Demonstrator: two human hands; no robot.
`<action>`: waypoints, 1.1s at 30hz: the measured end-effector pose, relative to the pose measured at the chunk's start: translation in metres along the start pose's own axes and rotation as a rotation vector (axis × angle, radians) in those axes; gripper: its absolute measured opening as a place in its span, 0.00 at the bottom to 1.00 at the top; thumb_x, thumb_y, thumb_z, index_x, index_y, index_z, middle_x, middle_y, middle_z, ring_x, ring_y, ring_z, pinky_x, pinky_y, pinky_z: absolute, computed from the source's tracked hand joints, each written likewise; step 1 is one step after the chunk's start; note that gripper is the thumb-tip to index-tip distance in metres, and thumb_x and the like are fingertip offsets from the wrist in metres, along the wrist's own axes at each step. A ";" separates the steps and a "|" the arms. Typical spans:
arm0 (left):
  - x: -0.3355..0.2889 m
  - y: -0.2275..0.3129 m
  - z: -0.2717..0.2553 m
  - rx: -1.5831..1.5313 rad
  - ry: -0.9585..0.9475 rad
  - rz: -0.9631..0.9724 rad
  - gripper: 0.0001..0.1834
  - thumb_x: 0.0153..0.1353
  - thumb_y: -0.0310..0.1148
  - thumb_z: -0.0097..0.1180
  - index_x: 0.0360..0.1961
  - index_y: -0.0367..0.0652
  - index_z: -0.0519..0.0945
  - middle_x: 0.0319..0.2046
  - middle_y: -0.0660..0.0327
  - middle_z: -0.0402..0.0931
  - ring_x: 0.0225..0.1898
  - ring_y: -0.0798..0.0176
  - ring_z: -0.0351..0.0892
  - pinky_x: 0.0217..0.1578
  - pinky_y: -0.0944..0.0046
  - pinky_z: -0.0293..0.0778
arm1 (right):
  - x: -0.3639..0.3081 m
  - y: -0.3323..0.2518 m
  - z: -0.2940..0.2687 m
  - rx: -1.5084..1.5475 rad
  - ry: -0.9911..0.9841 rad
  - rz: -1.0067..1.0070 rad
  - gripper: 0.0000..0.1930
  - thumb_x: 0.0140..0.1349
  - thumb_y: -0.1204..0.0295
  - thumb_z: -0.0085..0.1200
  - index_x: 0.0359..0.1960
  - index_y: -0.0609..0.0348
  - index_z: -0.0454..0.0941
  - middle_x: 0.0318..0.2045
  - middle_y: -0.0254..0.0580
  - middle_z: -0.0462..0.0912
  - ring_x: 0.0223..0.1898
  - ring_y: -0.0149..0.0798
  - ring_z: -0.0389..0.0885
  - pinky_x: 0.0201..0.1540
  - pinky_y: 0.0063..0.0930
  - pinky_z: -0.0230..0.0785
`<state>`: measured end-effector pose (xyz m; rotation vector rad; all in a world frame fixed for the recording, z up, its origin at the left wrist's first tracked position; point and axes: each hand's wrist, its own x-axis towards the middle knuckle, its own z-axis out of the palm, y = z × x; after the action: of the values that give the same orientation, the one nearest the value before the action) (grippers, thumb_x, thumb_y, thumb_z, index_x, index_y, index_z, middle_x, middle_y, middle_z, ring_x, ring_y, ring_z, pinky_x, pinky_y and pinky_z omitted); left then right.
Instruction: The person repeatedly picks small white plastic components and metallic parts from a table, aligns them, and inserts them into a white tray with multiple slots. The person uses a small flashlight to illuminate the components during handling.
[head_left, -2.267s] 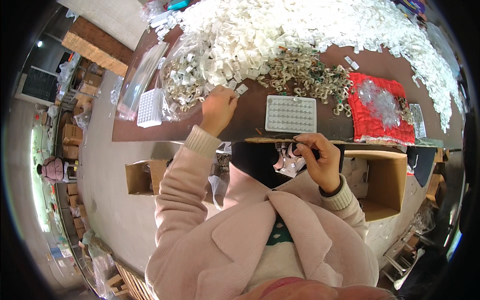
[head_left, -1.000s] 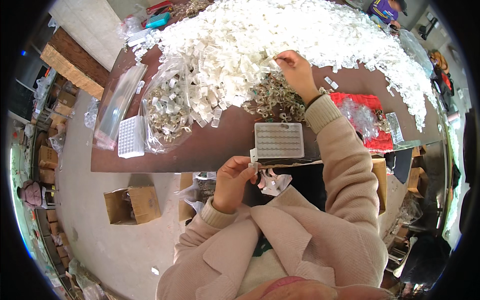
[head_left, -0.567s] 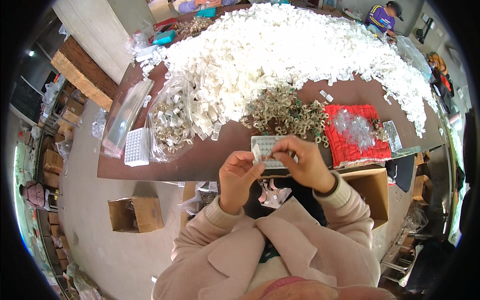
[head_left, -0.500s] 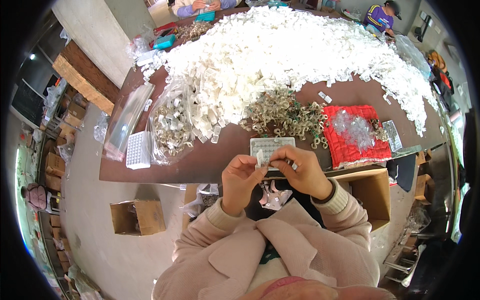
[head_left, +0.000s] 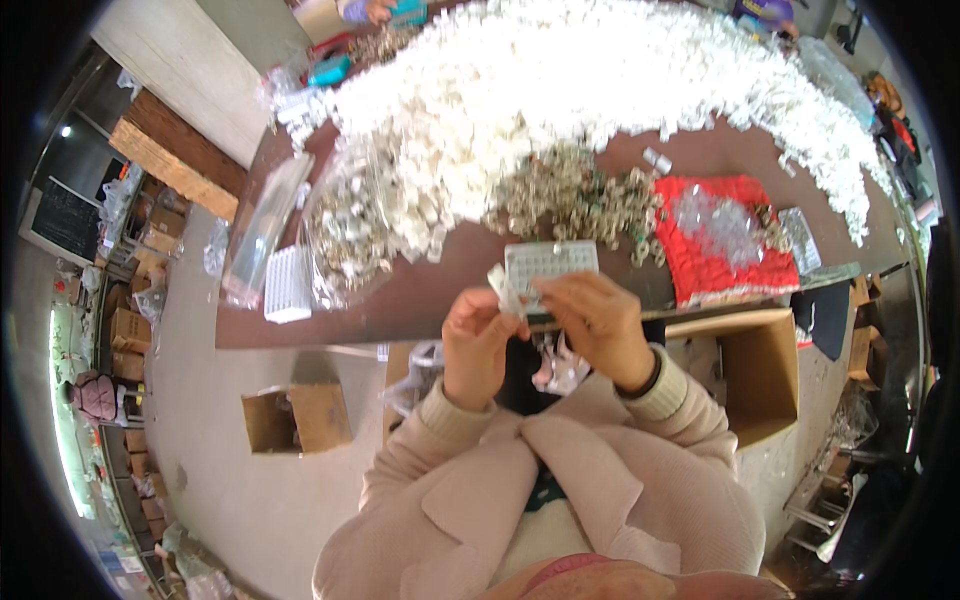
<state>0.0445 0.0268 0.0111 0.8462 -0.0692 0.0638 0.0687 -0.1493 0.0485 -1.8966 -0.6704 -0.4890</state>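
Observation:
A small clear plastic case (head_left: 506,292) is pinched between the thumb and fingers of my left hand (head_left: 477,348), over the front edge of the table. Close by on the right, my right hand (head_left: 602,322) has its fingers bent and pressed together, the tips at the near side of a pale tray with rows of small round pockets (head_left: 548,262). Whatever those fingertips hold is hidden and blurred. Behind the tray lies a heap of small brownish metal-looking pieces (head_left: 575,195). A huge mound of clear plastic cases (head_left: 520,90) covers much of the table.
A red quilted cloth (head_left: 690,280) bearing clear plastic bits lies to the right. At left are a white pocketed tray (head_left: 288,285) and a filled plastic bag (head_left: 345,240). Cardboard boxes stand below, one left (head_left: 325,420), one right (head_left: 770,375). Co-workers sit across the table.
The whole view has shifted slightly. My right fingers have straightened and drawn a little away from the clear case, which my left hand still pinches, now tilted.

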 end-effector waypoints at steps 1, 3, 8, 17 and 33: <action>-0.001 0.000 -0.002 -0.013 -0.009 0.009 0.10 0.64 0.15 0.57 0.44 0.36 0.75 0.43 0.53 0.83 0.37 0.62 0.82 0.38 0.62 0.80 | -0.001 -0.002 0.000 0.001 0.032 0.032 0.14 0.57 0.84 0.64 0.45 0.61 0.84 0.35 0.46 0.85 0.35 0.43 0.86 0.39 0.30 0.78; -0.004 -0.001 -0.005 -0.042 -0.031 0.023 0.10 0.65 0.18 0.58 0.46 0.37 0.75 0.44 0.53 0.83 0.39 0.60 0.84 0.41 0.60 0.82 | -0.004 -0.007 0.002 0.054 0.055 0.096 0.12 0.58 0.85 0.63 0.43 0.62 0.84 0.35 0.45 0.85 0.36 0.42 0.86 0.40 0.29 0.77; -0.006 -0.003 -0.007 -0.047 -0.105 0.127 0.11 0.64 0.16 0.58 0.46 0.40 0.77 0.45 0.52 0.84 0.44 0.58 0.85 0.44 0.57 0.84 | -0.001 -0.013 0.009 0.190 0.074 0.054 0.10 0.57 0.87 0.61 0.39 0.63 0.82 0.34 0.45 0.84 0.33 0.42 0.85 0.36 0.28 0.77; -0.007 -0.001 0.000 0.057 -0.168 0.291 0.16 0.61 0.09 0.57 0.46 0.38 0.78 0.47 0.47 0.82 0.44 0.59 0.85 0.45 0.58 0.85 | -0.001 -0.018 0.010 0.229 -0.008 0.090 0.09 0.58 0.86 0.62 0.40 0.65 0.84 0.37 0.45 0.85 0.35 0.36 0.85 0.38 0.26 0.77; -0.012 -0.014 0.003 0.023 0.031 0.412 0.10 0.64 0.17 0.59 0.44 0.40 0.75 0.43 0.53 0.83 0.43 0.60 0.84 0.44 0.61 0.80 | -0.010 -0.025 0.028 0.508 0.034 0.412 0.15 0.55 0.85 0.63 0.45 0.60 0.85 0.36 0.42 0.86 0.34 0.32 0.84 0.37 0.22 0.75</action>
<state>0.0334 0.0149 0.0013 0.8429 -0.2138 0.4653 0.0454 -0.1174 0.0486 -1.4813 -0.3228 -0.0723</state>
